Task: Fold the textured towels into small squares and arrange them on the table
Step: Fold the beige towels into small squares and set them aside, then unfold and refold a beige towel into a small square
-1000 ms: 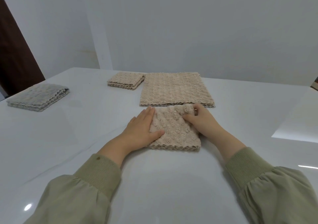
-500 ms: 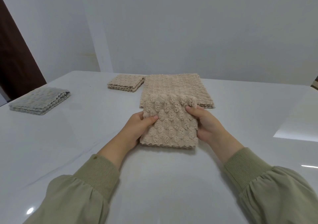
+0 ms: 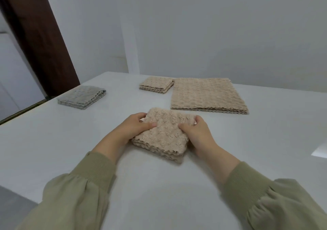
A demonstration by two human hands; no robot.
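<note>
The beige towel (image 3: 162,136) sits near the middle of the tabletop (image 3: 70,150), just in front of the person. It is already folded into a thick little square with its wavy layered edges facing the camera. The left hand (image 3: 134,127) grips its left side, thumb pressed on top and fingers curled round the far edge. The right hand (image 3: 196,134) grips the right side the same way, thumb on top and fingers tucked at the far corner. The near edge seems to rest on the tabletop; I cannot tell whether the far edge is lifted. By the look of it this towel is done being folded and only needs to be set in its place. Two pieces are already finished: a small beige square (image 3: 156,84) further back, and a folded grey towel (image 3: 82,97) well apart on the left near the table's edge. A stack of beige towels (image 3: 207,95) lies flat and much wider just beside the small square, so several are probably left to fold. Nothing lies between the held towel and the small square. The wide stack is close behind the right hand and could be nudged. A dark door (image 3: 35,35) stands beyond the table on the left.
</note>
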